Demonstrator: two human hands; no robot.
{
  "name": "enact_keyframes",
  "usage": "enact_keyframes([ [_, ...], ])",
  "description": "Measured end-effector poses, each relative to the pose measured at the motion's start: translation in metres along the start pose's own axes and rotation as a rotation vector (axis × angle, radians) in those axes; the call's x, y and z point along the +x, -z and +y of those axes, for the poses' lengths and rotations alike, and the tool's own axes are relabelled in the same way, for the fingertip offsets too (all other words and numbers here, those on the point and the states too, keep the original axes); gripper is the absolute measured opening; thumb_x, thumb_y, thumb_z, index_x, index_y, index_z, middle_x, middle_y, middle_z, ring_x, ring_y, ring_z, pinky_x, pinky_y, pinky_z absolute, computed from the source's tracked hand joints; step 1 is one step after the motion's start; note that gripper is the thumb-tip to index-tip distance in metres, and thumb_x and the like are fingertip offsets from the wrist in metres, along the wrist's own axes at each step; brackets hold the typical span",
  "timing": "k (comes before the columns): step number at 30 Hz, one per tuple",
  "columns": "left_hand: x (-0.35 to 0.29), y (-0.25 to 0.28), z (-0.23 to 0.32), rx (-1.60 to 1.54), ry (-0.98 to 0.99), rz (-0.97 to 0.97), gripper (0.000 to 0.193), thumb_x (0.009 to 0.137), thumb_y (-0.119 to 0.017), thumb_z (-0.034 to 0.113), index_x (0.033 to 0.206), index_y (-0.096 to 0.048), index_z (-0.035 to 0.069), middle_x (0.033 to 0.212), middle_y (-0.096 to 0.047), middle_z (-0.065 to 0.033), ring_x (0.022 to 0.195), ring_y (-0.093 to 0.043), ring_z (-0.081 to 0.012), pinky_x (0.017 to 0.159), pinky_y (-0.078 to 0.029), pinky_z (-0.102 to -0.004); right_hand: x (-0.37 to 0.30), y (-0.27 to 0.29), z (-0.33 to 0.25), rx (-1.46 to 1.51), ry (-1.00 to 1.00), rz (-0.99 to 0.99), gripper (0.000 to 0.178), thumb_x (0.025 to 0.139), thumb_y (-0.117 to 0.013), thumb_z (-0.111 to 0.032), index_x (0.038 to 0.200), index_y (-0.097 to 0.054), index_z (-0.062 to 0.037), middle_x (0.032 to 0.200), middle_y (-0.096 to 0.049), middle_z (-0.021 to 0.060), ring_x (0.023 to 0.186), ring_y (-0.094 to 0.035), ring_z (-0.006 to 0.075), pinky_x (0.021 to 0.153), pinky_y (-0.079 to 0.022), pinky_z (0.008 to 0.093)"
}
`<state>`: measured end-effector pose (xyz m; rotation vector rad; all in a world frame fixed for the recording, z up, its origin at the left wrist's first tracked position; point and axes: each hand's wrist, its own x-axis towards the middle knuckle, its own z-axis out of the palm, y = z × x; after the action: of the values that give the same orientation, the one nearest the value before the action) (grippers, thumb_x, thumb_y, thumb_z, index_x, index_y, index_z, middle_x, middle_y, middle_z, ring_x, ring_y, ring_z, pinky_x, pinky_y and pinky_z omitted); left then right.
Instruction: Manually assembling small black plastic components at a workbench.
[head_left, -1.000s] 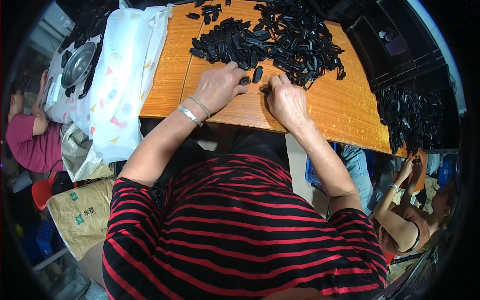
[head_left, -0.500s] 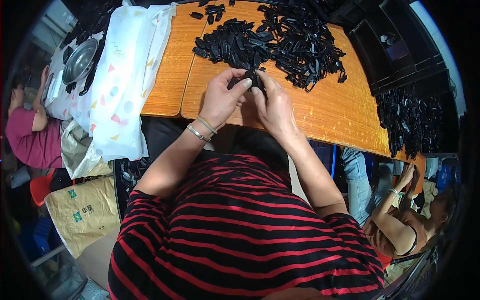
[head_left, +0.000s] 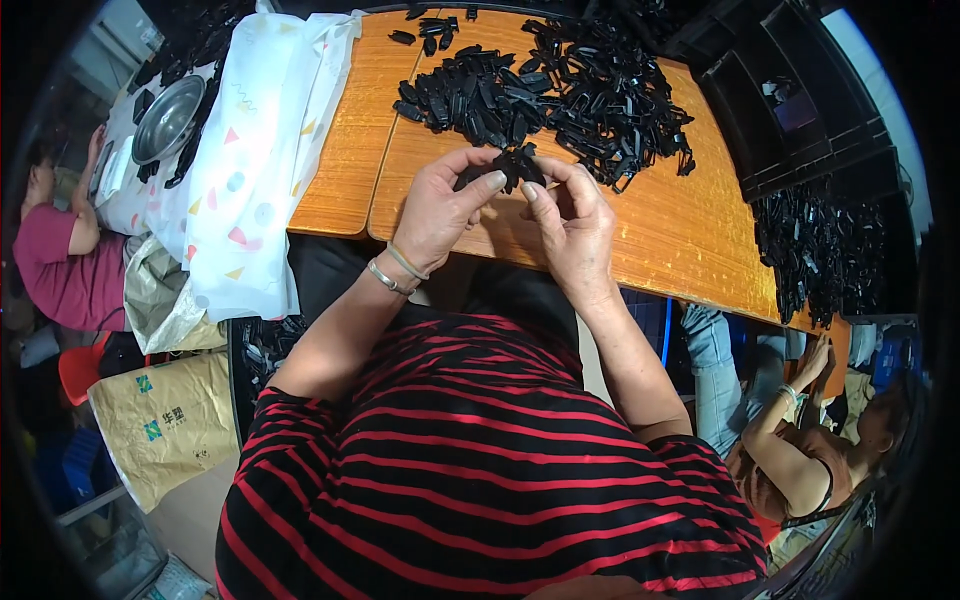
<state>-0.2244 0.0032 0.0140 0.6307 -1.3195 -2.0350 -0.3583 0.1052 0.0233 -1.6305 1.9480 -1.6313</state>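
Both my hands meet above the near part of the wooden table [head_left: 660, 240], around a small cluster of black plastic parts [head_left: 515, 168]. My left hand [head_left: 447, 203] pinches the cluster's left side between thumb and fingers. From the other side, my right hand [head_left: 572, 217] grips it with thumb and bent fingers. How many parts are in my fingers I cannot make out. Just beyond lies a pile of flat, oval black plastic parts [head_left: 468, 95], and to its right a heap of black frame-like plastic parts [head_left: 615, 110].
A patterned white plastic sheet [head_left: 245, 160] covers the table's left side, with a metal bowl [head_left: 168, 120] past it. Black crates [head_left: 800, 110] and another heap of black parts [head_left: 815, 245] stand right. Co-workers sit left [head_left: 75, 260] and right [head_left: 800, 455]. A brown sack [head_left: 170, 425] lies lower left.
My right hand has shifted a little to the right and turned, its thumb now on the near side of the parts. More of the black cluster shows between my hands.
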Motion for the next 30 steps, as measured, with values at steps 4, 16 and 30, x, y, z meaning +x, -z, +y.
enact_keyframes([
  [4,-0.002,-0.002,0.000,0.026,-0.057,-0.006,0.024,0.088,-0.068,0.009,0.111,-0.063,0.003,0.085,-0.061,0.0039,0.061,-0.047,0.0002,0.051,-0.038,-0.0150,0.000,-0.002,-0.002,-0.053,0.004,-0.028,0.022,0.086,-0.068,-0.002,0.107,-0.063,0.0007,0.086,-0.057,0.0044,0.069,-0.061,0.0084,0.058,-0.048,0.0202],
  [16,-0.014,-0.007,-0.008,0.272,-0.288,0.031,0.024,0.091,-0.064,0.011,0.111,-0.064,-0.001,0.091,-0.066,-0.0010,0.082,-0.058,-0.0054,0.072,-0.047,-0.0200,-0.008,-0.011,-0.009,-0.147,0.139,0.047,0.026,0.075,-0.073,0.003,0.099,-0.065,-0.0012,0.082,-0.061,0.0085,0.063,-0.058,0.0145,0.056,-0.048,0.0262],
  [30,-0.027,-0.001,0.010,0.078,-0.193,-0.234,0.029,0.100,-0.050,0.028,0.090,-0.060,0.003,0.080,-0.057,-0.0003,0.073,-0.051,-0.0061,0.067,-0.042,-0.0201,-0.036,-0.041,-0.019,0.156,0.036,-0.102,0.060,0.082,-0.071,-0.017,0.131,-0.041,-0.0018,0.106,-0.062,0.0200,0.081,-0.065,0.0348,0.067,-0.052,0.0385],
])
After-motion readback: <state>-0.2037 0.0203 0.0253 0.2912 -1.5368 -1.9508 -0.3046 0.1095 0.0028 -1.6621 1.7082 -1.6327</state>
